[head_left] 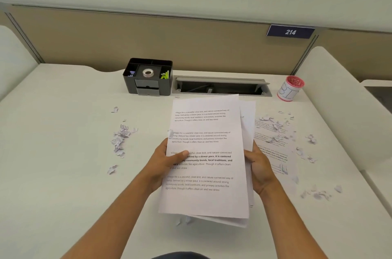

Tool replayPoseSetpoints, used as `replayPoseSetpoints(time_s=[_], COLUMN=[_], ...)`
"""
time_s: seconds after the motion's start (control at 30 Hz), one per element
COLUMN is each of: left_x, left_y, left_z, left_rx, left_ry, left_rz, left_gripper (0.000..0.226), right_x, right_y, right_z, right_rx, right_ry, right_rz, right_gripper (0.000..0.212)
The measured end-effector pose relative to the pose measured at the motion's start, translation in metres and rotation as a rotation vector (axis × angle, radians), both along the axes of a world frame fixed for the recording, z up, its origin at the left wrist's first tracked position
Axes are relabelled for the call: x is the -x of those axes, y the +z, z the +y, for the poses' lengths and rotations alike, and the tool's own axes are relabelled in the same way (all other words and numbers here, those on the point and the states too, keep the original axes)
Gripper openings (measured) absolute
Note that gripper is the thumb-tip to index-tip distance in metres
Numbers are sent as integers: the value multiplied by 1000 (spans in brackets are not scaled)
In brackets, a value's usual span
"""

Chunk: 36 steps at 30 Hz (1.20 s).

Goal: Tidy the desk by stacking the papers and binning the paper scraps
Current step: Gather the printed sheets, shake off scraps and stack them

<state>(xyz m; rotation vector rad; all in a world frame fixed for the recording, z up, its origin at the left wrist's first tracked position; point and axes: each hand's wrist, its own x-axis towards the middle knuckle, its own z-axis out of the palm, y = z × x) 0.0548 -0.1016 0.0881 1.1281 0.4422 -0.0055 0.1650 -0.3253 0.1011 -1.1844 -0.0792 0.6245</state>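
One head-worn wide-angle view looks forward and down from close above the surface [63, 152], facing the partition wall [148, 40] at its far edge.

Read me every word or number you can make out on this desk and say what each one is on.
"214": blue sign on the partition.
"Village life is a peaceful, close-knit, and nature-connected way of living...": top sheet of the papers, the same paragraph printed four times.
"BI", handwritten: bin; any further letters hidden.
Sheet on the desk: too blurred.
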Motion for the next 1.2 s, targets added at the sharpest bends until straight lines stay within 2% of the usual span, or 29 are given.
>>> replayPoseSetpoints(time_s=[0.27, 0.3, 0.37, 0.4, 0.57, 0.67, 0.8, 0.9, 1.2], left_x=[-4, -5, -6, -7, -11, -14, -19, -24, -24], left_y=[-9, -9, -9, -9, -14, -19, -26, -25, -29], left_z=[0, 0, 1, 1, 1, 2, 12, 20, 24], left_rx=[25, 4, -43, -64, -197, -236, -235, -228, -381], left_ry=[9, 12, 24, 31, 84, 132, 264, 337, 284], left_rz=[-16, -14, -6, -4, -1, 0, -21, -5, 60], left_gripper=[58, 59, 57, 56, 55, 48, 25, 23, 6], right_x=[-6, -7, -7, -8, -10, -11, -12, -13, -18], right_y=[-7, -7, -8, -9, -6, -5, 2, 8, 19], right_z=[-1, -2, -2, -2, 2, 3, 4, 3, -13], right_rx=[56, 83, 143, 147, 202, 253, 283, 284, 296], right_ry=[-10, -12, -5, 12, 133, 146, 148, 159, 89], right_rz=[37, 40, 71, 72, 11, -6, -33, -66, -108], right_gripper=[39, 41, 64, 69, 42, 39, 35, 33, 37])
